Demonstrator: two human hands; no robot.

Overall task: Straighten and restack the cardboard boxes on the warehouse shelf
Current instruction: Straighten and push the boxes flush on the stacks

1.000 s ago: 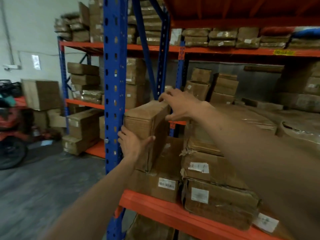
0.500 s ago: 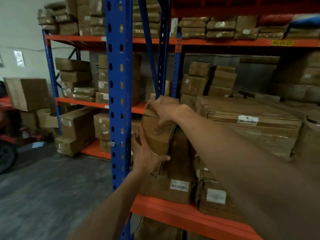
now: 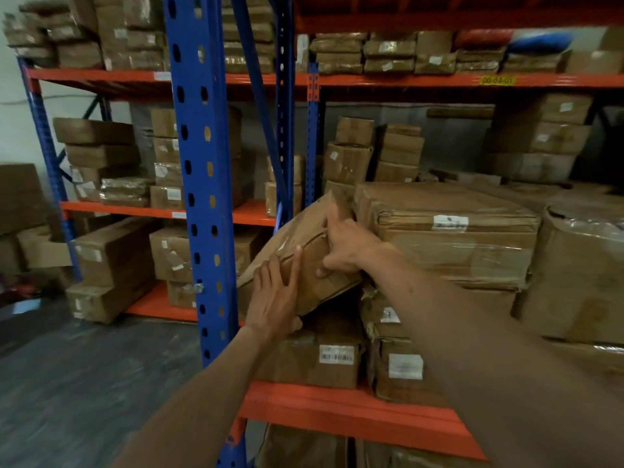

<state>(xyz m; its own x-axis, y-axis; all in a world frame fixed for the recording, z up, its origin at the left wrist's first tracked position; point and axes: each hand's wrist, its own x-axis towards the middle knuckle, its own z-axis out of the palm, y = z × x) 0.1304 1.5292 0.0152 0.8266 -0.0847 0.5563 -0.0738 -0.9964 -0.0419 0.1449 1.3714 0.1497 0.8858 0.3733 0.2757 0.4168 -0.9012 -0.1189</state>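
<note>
Two hands hold a creased, oblong cardboard box (image 3: 293, 231) tilted atop a labelled carton (image 3: 332, 369) on the orange steel shelf (image 3: 337, 412), right of the blue upright (image 3: 199, 163). The left hand (image 3: 275, 298) lays straight, slightly spread fingers on its near face. The right hand (image 3: 344, 244) curls its fingers over the top edge.

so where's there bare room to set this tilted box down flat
The flat top of the big box right of the tilted box is bare. Behind, a bare orange strip lies between the blue post and a small box. The near shelf is crowded: boxes packed side by side, no bare board showing.
</note>
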